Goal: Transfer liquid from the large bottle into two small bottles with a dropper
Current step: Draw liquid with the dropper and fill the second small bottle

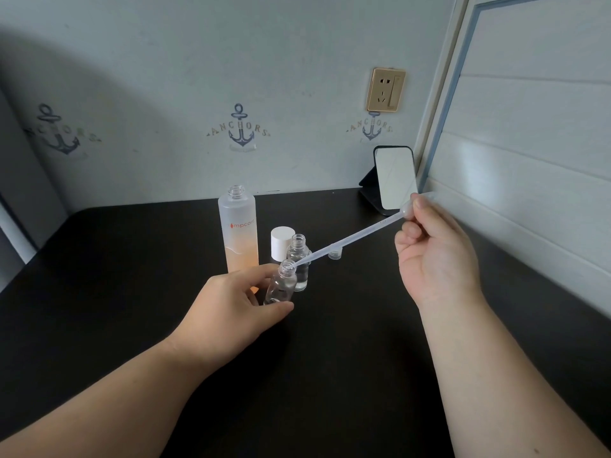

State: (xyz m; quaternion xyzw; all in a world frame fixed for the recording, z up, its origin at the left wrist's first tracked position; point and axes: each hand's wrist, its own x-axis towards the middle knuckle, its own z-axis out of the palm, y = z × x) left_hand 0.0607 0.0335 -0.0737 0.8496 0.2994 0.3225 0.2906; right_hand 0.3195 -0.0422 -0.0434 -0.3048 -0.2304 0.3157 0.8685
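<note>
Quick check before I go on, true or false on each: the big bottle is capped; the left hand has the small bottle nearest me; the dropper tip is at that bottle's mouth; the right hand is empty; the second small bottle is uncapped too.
1. The large bottle is capped. False: its threaded neck is open, and a white cap stands on the table beside it.
2. The left hand holds the nearest small bottle. True.
3. The dropper has its tip at that bottle's mouth. True.
4. The right hand is empty. False: it pinches the dropper's bulb end.
5. The second small bottle is uncapped. True.
</note>
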